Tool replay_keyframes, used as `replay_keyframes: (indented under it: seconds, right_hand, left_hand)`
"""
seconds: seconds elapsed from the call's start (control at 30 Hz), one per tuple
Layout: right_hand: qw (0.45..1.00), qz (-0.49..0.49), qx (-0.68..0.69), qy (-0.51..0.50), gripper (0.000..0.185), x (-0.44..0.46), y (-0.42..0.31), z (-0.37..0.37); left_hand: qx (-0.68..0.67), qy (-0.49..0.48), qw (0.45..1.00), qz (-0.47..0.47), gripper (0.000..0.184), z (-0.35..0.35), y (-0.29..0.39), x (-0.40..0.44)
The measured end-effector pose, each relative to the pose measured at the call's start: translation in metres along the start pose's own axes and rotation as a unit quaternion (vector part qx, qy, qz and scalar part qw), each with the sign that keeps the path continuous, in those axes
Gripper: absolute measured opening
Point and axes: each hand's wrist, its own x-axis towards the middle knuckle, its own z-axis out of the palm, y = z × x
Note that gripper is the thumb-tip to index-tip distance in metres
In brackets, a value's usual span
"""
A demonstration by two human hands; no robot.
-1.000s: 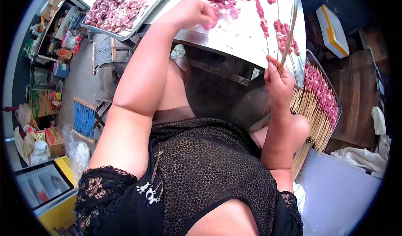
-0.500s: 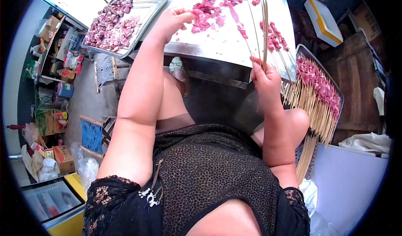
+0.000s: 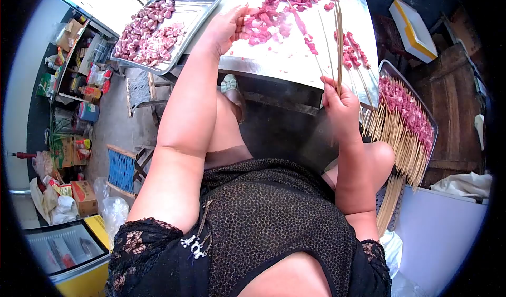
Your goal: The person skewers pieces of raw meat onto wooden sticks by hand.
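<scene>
My left hand [image 3: 227,29] reaches to the near edge of a heap of raw meat pieces [image 3: 266,26] on the metal table. Its thumb and fingers are apart at the meat, with no piece clearly held. My right hand [image 3: 341,107] is closed round a bundle of bamboo skewers [image 3: 339,49] pointing up and away from me. From the same hand one skewer slants left over the table, with meat strips [image 3: 303,29] threaded near its far end. Finished meat skewers [image 3: 354,49] lie on the table just right of the bundle.
Left on the table stands a metal tray [image 3: 196,26] with dark and pale meat pieces. Right of the table, another tray [image 3: 433,126] is loaded with meat skewers. A white foam box [image 3: 414,31], a blue woven stool [image 3: 121,170] and a shelf of goods [image 3: 66,86] surround the workplace.
The view has shifted slightly, moving everything a little right. My left hand's fingers have spread a little at the meat heap. My right hand keeps its hold on the skewers.
</scene>
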Motion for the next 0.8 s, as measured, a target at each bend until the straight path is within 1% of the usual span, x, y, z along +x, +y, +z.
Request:
replay_keyframes:
  seconds: [0.07, 0.1, 0.17, 0.23, 0.3, 0.33, 0.37, 0.4, 0.43, 0.5, 0.53, 0.6, 0.67, 0.73, 0.8]
  right_hand:
    - [1.000, 0.003, 0.008, 0.000, 0.023, 0.001, 0.002, 0.000]
    - [1.000, 0.005, 0.016, 0.000, 0.023, 0.001, 0.003, 0.000]
    - [1.000, 0.007, 0.022, -0.002, 0.023, 0.002, 0.004, 0.000]
    - [1.000, 0.008, 0.028, -0.005, 0.023, 0.002, 0.006, 0.000]
    - [1.000, -0.007, 0.004, -0.023, 0.021, 0.001, 0.005, 0.001]
    - [1.000, -0.009, 0.004, -0.024, 0.021, 0.001, 0.004, 0.003]
    - [0.999, -0.023, -0.024, -0.032, 0.020, -0.001, 0.002, 0.006]
    - [0.997, -0.037, -0.052, -0.040, 0.019, -0.003, 0.001, 0.008]
    - [0.997, -0.038, -0.052, -0.043, 0.019, -0.003, 0.000, 0.010]
    - [0.997, -0.032, -0.062, -0.038, 0.019, -0.004, 0.000, 0.012]
    - [0.997, -0.032, -0.062, -0.038, 0.019, -0.004, 0.000, 0.013]
    - [0.996, -0.002, -0.089, -0.031, 0.019, -0.003, -0.002, 0.012]
    - [0.995, -0.005, -0.094, -0.029, 0.019, -0.004, -0.002, 0.011]
    - [0.995, -0.009, -0.099, -0.027, 0.019, -0.004, -0.002, 0.011]
    - [0.996, -0.030, -0.077, -0.025, 0.019, -0.005, -0.001, 0.011]
  left_hand:
    - [0.112, -0.003, 0.993, -0.026, 0.032, 0.000, 0.004, -0.003]
    - [0.112, -0.003, 0.993, -0.028, 0.032, 0.003, 0.005, -0.008]
    - [0.086, -0.035, 0.995, 0.023, 0.037, 0.012, 0.007, -0.019]
    - [0.080, -0.020, 0.996, 0.034, 0.037, 0.009, 0.005, -0.015]
    - [0.075, -0.006, 0.996, 0.048, 0.037, 0.004, 0.002, -0.007]
    - [0.042, 0.004, 0.997, 0.069, 0.036, 0.000, 0.001, -0.002]
    - [0.009, 0.015, 0.996, 0.090, 0.036, -0.003, 0.001, 0.001]
    - [-0.013, 0.008, 0.995, 0.100, 0.035, -0.005, 0.000, 0.004]
    - [-0.013, 0.010, 0.995, 0.102, 0.035, -0.006, -0.002, 0.006]
    - [-0.104, -0.017, 0.989, 0.107, 0.034, 0.001, -0.003, 0.003]
    - [-0.113, -0.033, 0.987, 0.106, 0.034, 0.003, -0.001, 0.002]
    - [-0.127, -0.031, 0.986, 0.103, 0.034, 0.010, 0.002, -0.001]
    - [-0.140, -0.029, 0.985, 0.100, 0.034, 0.012, 0.001, 0.000]
    - [-0.146, -0.015, 0.981, 0.125, 0.033, 0.010, -0.002, 0.005]
    - [-0.148, -0.012, 0.980, 0.131, 0.032, 0.010, -0.002, 0.007]
